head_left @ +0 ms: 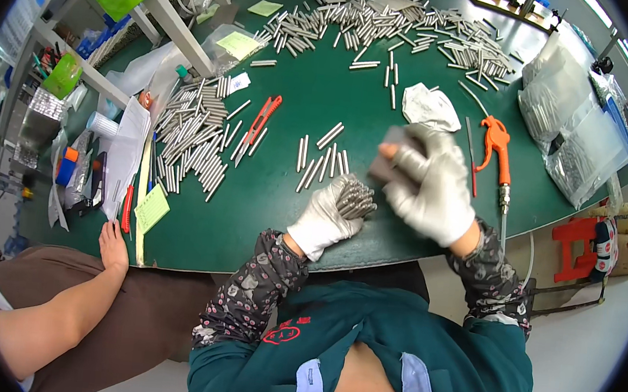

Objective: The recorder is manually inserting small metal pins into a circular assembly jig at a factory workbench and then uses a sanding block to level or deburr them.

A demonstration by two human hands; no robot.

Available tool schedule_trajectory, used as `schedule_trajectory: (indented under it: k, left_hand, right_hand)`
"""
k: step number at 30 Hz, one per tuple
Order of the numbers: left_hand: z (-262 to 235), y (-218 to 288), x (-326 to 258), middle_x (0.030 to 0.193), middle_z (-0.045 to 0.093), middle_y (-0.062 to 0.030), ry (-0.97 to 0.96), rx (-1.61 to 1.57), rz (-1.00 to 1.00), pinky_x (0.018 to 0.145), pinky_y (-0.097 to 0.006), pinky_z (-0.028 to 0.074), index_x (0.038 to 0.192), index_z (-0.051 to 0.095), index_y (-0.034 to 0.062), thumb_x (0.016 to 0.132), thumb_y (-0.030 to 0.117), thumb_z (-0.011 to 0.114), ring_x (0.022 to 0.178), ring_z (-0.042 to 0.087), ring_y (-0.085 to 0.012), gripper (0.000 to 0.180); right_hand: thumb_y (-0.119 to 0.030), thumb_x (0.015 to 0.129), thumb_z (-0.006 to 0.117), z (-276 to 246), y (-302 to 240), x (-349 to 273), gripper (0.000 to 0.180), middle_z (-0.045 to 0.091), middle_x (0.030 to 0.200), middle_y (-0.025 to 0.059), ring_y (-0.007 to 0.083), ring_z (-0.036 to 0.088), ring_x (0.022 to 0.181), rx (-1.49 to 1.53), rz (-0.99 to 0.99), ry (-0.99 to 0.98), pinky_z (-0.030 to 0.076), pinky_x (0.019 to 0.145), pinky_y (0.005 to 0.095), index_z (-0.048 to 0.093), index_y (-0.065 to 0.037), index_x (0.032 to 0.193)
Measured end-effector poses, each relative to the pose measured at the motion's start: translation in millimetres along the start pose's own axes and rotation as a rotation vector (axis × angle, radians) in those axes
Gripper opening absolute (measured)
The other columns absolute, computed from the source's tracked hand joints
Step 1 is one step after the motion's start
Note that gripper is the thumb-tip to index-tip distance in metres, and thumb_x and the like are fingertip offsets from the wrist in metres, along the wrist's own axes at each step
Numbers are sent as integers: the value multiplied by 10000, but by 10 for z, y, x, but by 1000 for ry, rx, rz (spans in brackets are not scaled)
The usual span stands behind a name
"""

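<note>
My left hand (321,223), in a whitish glove, is closed around a bundle of short metal pins (357,200), their ends toward the right. My right hand (437,195), gloved too and slightly blurred, grips a flat grey-brown pad (388,164) just right of the bundle; a bare fingertip shows through the glove. The pad and the bundle look apart. Several loose pins (321,168) lie on the green table (293,97) just beyond my left hand. A crumpled white cloth (430,107) is beyond my right hand.
Left of centre, an orange utility knife (262,120) lies beside a pin pile (200,134). A larger pile (366,21) spreads at the back. To the right are an orange air gun (496,145), a thin file (471,154) and plastic bags (575,114). Another person's hand (113,246) rests at the left edge.
</note>
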State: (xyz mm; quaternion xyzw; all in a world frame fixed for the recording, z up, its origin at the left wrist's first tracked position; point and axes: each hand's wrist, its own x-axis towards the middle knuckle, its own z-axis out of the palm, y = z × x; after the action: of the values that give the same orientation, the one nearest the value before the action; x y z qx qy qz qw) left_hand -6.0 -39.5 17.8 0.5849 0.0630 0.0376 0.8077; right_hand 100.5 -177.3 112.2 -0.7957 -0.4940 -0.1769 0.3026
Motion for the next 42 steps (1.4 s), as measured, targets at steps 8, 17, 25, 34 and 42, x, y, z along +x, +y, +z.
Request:
schedule_trajectory:
  k: [8, 17, 25, 34, 42]
  left_hand:
    - [10, 2, -24, 940, 561, -32, 32, -6, 40, 728, -263, 451, 1083, 431, 61, 618, -36, 614, 849, 550, -123, 509]
    - [-89, 10, -13, 942, 553, -33, -34, 250, 88, 771, -243, 444, 1134, 368, 14, 610, -86, 574, 892, 538, -118, 572]
    - [-15, 44, -27, 928, 543, -21, 50, 92, -4, 750, -236, 442, 1104, 405, 29, 616, -58, 598, 863, 529, -98, 532]
    - [-48, 69, -4, 904, 527, -7, 14, 563, 286, 763, -229, 428, 1116, 381, 29, 609, -64, 593, 853, 521, -87, 557]
    - [51, 113, -31, 903, 526, -5, 27, 79, 39, 761, -222, 430, 1109, 378, 26, 615, -76, 592, 847, 523, -85, 548]
  right_hand:
    - [-209, 628, 583, -41, -100, 78, 199, 520, 882, 152, 295, 508, 784, -19, -105, -2, 396, 655, 376, 621, -128, 805]
    - [-198, 613, 617, -15, -137, 34, 302, 494, 1012, 164, 321, 490, 877, 215, -190, -209, 391, 759, 380, 615, -117, 904]
    - [-185, 607, 586, 11, -55, -102, 270, 504, 991, 158, 296, 494, 865, 230, -124, -119, 411, 719, 368, 613, -128, 869]
    - [-165, 608, 567, 69, -94, -194, 311, 519, 969, 164, 301, 497, 856, 340, -166, -149, 408, 745, 382, 605, -127, 914]
    - [-181, 583, 593, 0, -43, -188, 333, 502, 983, 170, 305, 479, 889, 323, -93, -262, 379, 772, 385, 612, -93, 903]
